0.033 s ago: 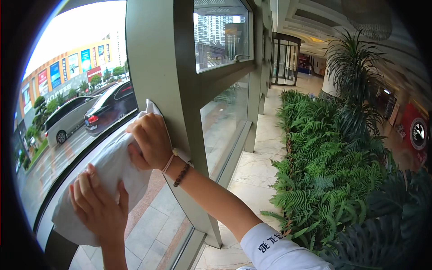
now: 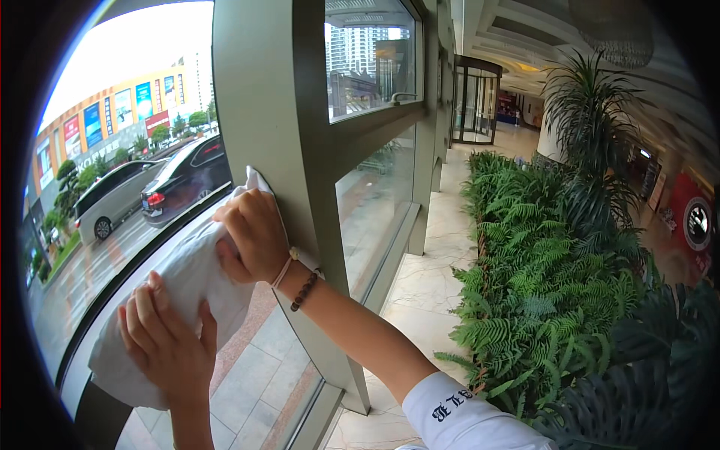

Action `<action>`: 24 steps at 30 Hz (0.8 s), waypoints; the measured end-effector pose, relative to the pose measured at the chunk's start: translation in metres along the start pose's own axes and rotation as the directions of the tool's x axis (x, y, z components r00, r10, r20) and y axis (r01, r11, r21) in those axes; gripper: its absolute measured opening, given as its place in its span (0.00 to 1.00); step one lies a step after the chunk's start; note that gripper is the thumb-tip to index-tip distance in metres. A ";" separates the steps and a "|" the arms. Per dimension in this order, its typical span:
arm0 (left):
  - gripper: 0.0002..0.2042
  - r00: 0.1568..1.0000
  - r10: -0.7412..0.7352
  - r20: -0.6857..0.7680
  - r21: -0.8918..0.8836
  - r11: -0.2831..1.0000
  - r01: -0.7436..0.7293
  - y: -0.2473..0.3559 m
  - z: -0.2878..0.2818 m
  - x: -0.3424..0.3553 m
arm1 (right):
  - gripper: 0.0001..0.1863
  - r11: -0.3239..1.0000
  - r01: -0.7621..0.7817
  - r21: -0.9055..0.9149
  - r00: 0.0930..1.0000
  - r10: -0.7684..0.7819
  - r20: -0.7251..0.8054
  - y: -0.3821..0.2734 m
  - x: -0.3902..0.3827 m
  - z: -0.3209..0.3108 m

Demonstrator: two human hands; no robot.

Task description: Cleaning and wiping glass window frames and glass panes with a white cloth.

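Observation:
A white cloth (image 2: pixel 187 262) lies spread along the window's crossbar, its upper corner reaching the grey-green window post (image 2: pixel 259 90). My left hand (image 2: pixel 169 337) rests on the cloth's nearer part, fingers stretched out and thumb apart. Farther up, my right hand (image 2: pixel 255 236) grips the cloth close to the post, with fingers bent and thumb lower down. A dark bead bracelet (image 2: pixel 304 291) and a pale band circle my right wrist. Most of the crossbar is hidden under the cloth.
Window panes flank the post; one has a handle (image 2: pixel 403 97). Outside, a silver van (image 2: pixel 112 195) and a dark car (image 2: pixel 184 184) stand on the road. Right of the pale tiled floor (image 2: pixel 424 300) grows a bed of ferns (image 2: pixel 525 300). A revolving door (image 2: pixel 475 101) is farther off.

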State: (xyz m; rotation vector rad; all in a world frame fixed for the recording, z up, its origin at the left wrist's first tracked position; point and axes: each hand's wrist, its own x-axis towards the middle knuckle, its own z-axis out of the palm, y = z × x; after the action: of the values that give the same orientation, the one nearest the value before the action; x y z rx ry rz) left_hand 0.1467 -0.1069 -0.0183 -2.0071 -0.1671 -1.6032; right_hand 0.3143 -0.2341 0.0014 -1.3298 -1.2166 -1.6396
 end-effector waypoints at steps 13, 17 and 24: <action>0.29 0.994 0.066 0.087 -0.196 0.979 -0.048 -0.065 -0.035 -0.021 | 0.09 0.988 -0.141 -0.059 0.990 0.141 -0.006 -0.075 0.020 0.022; 0.25 0.996 0.071 0.049 -0.101 0.993 -0.066 -0.128 -0.068 -0.048 | 0.05 0.987 -0.152 -0.041 0.988 0.151 -0.043 -0.145 0.034 0.044; 0.18 0.995 0.091 0.041 -0.010 0.996 -0.091 -0.245 -0.115 -0.097 | 0.03 0.979 -0.193 0.071 0.978 0.198 -0.072 -0.263 0.064 0.079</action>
State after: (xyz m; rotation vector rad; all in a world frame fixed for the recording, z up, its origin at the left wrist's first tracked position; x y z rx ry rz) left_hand -0.0837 0.0649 -0.0088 -2.0250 -0.0835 -1.5093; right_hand 0.0835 -0.0717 0.0039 -1.2901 -1.0482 -1.4878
